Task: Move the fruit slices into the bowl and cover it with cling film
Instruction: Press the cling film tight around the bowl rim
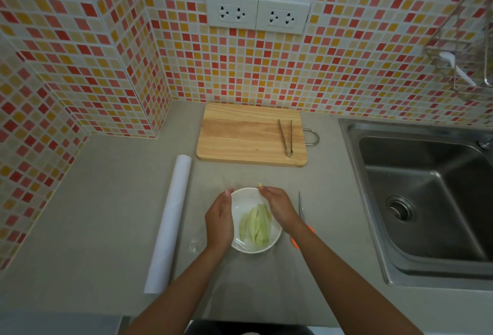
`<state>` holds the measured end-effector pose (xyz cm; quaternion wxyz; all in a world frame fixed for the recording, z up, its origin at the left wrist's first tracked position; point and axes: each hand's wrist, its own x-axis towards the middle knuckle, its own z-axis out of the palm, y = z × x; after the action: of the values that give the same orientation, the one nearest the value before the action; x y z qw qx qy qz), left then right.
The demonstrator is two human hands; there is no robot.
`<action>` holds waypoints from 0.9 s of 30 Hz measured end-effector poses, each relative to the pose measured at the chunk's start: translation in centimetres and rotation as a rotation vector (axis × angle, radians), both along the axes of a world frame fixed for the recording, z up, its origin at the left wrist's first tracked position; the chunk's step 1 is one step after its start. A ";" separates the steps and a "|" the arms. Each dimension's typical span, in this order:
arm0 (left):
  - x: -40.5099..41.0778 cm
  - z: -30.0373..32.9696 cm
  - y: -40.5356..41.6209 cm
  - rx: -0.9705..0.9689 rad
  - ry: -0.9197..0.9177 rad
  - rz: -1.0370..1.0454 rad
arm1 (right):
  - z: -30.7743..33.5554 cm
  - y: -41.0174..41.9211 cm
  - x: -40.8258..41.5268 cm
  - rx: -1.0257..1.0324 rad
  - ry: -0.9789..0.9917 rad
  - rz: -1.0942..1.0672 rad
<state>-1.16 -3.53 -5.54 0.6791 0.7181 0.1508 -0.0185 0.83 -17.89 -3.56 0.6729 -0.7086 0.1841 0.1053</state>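
Note:
A white bowl (pixel 246 248) stands on the grey counter near the front and holds several pale green fruit slices (pixel 254 224). A clear sheet of cling film (pixel 196 244) lies over the bowl, its loose edge showing on the counter at the left. My left hand (pixel 218 221) presses flat along the bowl's left rim. My right hand (pixel 278 208) lies over the right rim, fingertips pinching the film at the far edge. The cling film roll (pixel 169 224) lies on the counter to the left of the bowl.
A wooden cutting board (pixel 248 134) with metal tongs (pixel 286 137) sits at the back. Scissors with an orange handle (pixel 301 210) lie right of the bowl, partly under my right forearm. A steel sink (pixel 426 193) fills the right side. Tiled walls stand behind and to the left.

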 end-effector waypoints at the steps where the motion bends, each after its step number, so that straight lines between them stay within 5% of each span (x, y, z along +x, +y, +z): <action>1: 0.1 0.1 0.0 -0.052 0.026 0.010 | 0.1 0.0 0.0 0.021 0.013 -0.018; 7: 0.9 0.5 0.5 -0.306 0.253 -0.023 | 0.1 0.1 -1.1 0.080 0.024 -0.131; 11: 1.1 0.6 0.6 -0.323 0.246 -0.049 | 0.3 0.2 -1.9 0.092 0.021 -0.227; 20: 2.6 0.9 1.3 0.080 -0.086 0.141 | -0.3 0.3 -3.7 0.160 -0.060 -0.477; 27: -0.3 1.8 1.1 0.079 -0.232 0.090 | 1.1 -1.4 -2.1 0.043 -0.198 -0.412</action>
<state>-1.47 -2.47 -3.74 0.6635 0.7340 0.1037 0.1011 -1.32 -19.33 -2.46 0.7099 -0.6486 0.2556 -0.1004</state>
